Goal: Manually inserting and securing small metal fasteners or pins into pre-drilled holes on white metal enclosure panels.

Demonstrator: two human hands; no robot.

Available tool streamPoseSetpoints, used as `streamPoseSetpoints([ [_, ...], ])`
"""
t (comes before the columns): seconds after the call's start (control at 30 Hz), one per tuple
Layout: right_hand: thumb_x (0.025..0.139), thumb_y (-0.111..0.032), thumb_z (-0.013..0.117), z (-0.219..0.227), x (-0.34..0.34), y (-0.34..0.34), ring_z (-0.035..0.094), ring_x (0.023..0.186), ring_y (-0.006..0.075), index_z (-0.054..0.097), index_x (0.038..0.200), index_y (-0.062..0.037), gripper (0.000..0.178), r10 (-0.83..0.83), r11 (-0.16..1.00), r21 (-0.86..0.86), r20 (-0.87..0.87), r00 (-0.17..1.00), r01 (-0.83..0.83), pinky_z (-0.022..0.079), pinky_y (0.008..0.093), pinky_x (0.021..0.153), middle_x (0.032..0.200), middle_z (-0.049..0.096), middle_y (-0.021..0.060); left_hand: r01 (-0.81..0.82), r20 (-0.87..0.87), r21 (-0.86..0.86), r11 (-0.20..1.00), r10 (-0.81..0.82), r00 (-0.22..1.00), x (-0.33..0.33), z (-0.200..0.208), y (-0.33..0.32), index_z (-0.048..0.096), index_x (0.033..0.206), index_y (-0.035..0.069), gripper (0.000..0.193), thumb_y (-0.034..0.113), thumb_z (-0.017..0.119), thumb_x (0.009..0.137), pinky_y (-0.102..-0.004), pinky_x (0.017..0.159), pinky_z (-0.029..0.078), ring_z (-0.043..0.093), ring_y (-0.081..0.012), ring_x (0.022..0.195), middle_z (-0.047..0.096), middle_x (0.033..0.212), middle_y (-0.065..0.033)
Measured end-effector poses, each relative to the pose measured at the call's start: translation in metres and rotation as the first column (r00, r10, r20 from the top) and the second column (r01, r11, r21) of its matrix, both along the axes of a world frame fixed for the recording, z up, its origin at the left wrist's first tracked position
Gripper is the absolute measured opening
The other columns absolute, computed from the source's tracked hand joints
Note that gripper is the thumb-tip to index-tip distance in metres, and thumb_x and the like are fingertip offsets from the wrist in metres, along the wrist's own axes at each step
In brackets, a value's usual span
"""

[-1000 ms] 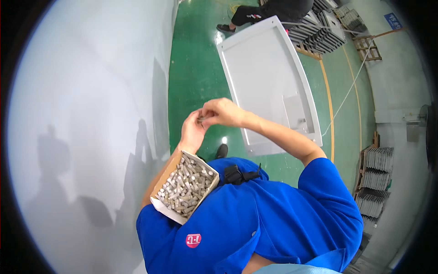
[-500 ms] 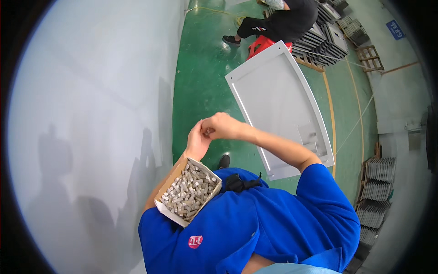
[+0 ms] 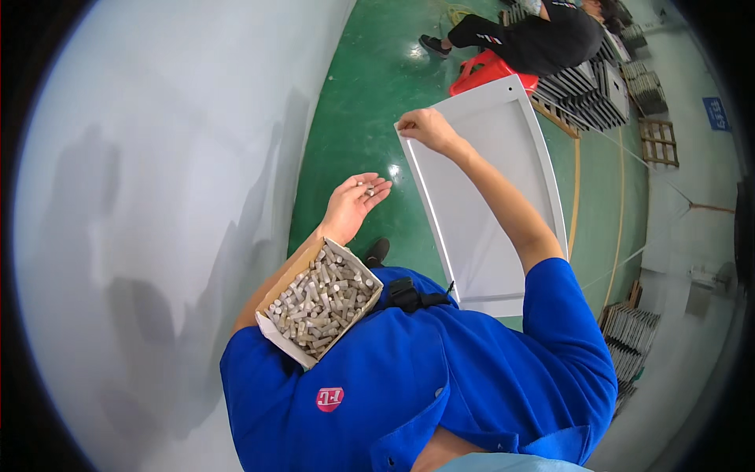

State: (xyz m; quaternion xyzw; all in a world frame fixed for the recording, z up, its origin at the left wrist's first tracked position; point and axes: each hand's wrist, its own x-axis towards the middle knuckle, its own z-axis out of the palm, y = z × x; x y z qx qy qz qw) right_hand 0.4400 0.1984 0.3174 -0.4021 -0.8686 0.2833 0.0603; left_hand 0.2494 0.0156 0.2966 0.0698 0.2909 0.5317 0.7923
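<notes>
In the cupped palm of my left hand lie a few small greyish cylindrical plugs, the fingers half curled around them. My left forearm supports an open cardboard box full of the same plugs, held against my body. At the near-left upper corner of a light grey, shallow tray-like panel, my right hand has its fingers pinched together. What sits between those fingertips is hidden. A dark hole shows in the panel's other far corner.
A seated person in black is on a red stool beyond the panel. Stacked grey panels and a wooden pallet stand behind. A pale wall rises on my left, and more panels are stacked right.
My hands were together over the plugs. Now my right hand has moved away and up to the panel's corner, while my left hand has turned its palm up and opened partly.
</notes>
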Motion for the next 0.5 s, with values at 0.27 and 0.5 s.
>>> streamPoseSetpoints([
  [0.27, 0.074, -0.012, 0.06, -0.051, -0.02, 0.029, 0.063, 0.074, 0.0278, 0.064, 0.073, -0.0084, 0.006, 0.164, 0.954, 0.222, 0.166, 0.972, -0.199, 0.05, 0.0396, 0.068, 0.076, 0.065, 0.0101, -0.051, -0.023, -0.067, 0.996, 0.05, 0.999, -0.009, 0.001, -0.006, 0.045, 0.112, -0.009, 0.023, 0.003, 0.037, 0.094, -0.0396, 0.099, 0.045, 0.054, -0.0322, 0.111, 0.053, 0.113, -0.0241],
  [0.5, 0.064, -0.01, 0.059, -0.074, -0.054, 0.034, 0.064, 0.067, 0.03, 0.063, 0.069, -0.0108, 0.006, 0.425, 0.734, 0.315, 0.477, 0.769, -0.601, 0.052, 0.0426, 0.057, 0.068, 0.063, 0.0108, -0.073, -0.018, -0.058, 0.996, 0.072, 0.997, -0.008, -0.005, -0.011, 0.054, 0.102, -0.002, 0.016, 0.009, 0.047, 0.092, -0.0406, 0.09, 0.05, 0.06, -0.0293, 0.1, 0.06, 0.106, -0.0197],
])
